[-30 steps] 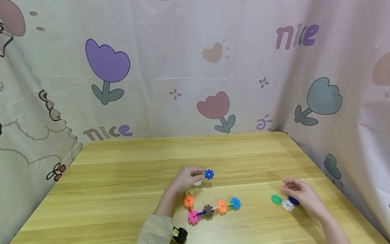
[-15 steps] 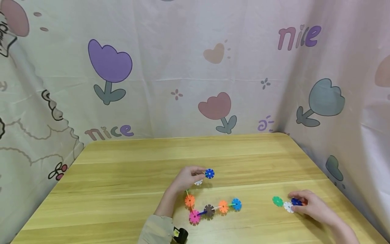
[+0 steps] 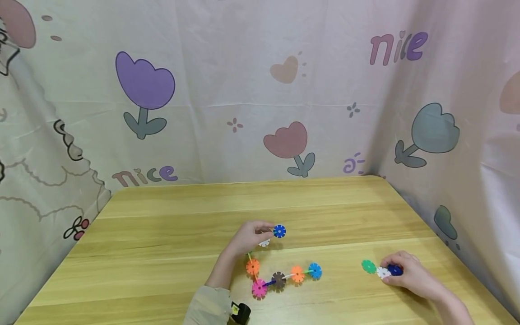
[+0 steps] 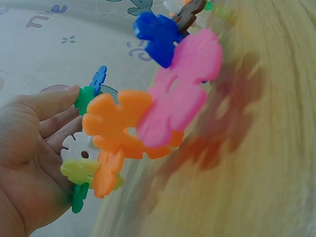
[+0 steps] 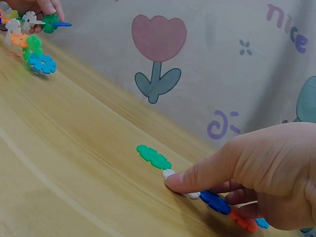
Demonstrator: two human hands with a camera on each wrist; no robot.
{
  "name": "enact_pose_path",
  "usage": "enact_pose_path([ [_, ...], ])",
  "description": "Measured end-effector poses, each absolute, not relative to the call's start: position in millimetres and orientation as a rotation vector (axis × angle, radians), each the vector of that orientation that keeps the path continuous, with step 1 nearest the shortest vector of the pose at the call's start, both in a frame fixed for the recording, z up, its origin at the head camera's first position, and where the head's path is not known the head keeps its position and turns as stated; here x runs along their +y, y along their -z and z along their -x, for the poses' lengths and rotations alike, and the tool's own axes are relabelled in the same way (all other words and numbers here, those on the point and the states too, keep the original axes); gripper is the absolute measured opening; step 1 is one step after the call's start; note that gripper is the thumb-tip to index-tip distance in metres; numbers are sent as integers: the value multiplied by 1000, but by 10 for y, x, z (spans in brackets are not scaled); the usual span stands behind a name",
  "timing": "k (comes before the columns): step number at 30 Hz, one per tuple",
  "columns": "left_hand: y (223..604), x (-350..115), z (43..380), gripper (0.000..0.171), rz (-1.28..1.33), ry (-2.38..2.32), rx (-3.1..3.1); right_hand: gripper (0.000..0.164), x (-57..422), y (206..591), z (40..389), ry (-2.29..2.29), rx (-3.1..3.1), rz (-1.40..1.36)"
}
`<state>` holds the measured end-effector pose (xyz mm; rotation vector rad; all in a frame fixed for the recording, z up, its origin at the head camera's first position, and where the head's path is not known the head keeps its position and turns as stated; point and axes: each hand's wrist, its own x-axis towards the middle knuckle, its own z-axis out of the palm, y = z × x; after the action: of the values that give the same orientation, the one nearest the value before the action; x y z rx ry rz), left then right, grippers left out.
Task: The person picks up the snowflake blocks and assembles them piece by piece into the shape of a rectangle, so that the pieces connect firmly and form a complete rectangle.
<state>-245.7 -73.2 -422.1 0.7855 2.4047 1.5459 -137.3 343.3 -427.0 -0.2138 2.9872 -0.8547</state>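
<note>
My left hand (image 3: 245, 239) holds the end of a chain of slotted plastic snowflake discs, pinching a green snowflake disc (image 4: 86, 100) between thumb and fingers. A blue disc (image 3: 279, 231) sticks out beyond the fingertips. Down the chain come a white disc (image 4: 79, 148), orange discs, a pink disc (image 3: 259, 288), a brown disc (image 3: 278, 281) and a light blue end disc (image 3: 315, 271). At the right, my right hand (image 3: 412, 276) pinches a white snowflake disc (image 5: 168, 174) low at the table, thumb on its near side. Its fingers partly cover the discs behind.
Beside the right hand lie a green disc (image 5: 154, 157), a dark blue disc (image 5: 215, 201) and an orange-red disc (image 5: 244, 221). A small black object (image 3: 241, 313) is by the left sleeve. A printed curtain (image 3: 219, 90) borders the wooden table (image 3: 162, 234).
My right hand has come down and around to the right of the small discs, and its thumb and fingers have closed on the white one. The left hand stays put.
</note>
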Motion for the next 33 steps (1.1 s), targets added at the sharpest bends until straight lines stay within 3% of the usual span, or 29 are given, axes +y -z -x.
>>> enact_pose_path([
  [17, 4206, -722, 2428, 30, -777, -1559, 2395, 25, 3276, 4168, 1543, 1171, 2765, 190],
  [27, 3876, -727, 2203, 29, -820, -1542, 2381, 18, 2886, 4021, 1815, 1170, 2885, 296],
  [33, 3994, -713, 2282, 28, -820, -1558, 2385, 18, 2621, 3994, 1998, 1301, 2820, 389],
])
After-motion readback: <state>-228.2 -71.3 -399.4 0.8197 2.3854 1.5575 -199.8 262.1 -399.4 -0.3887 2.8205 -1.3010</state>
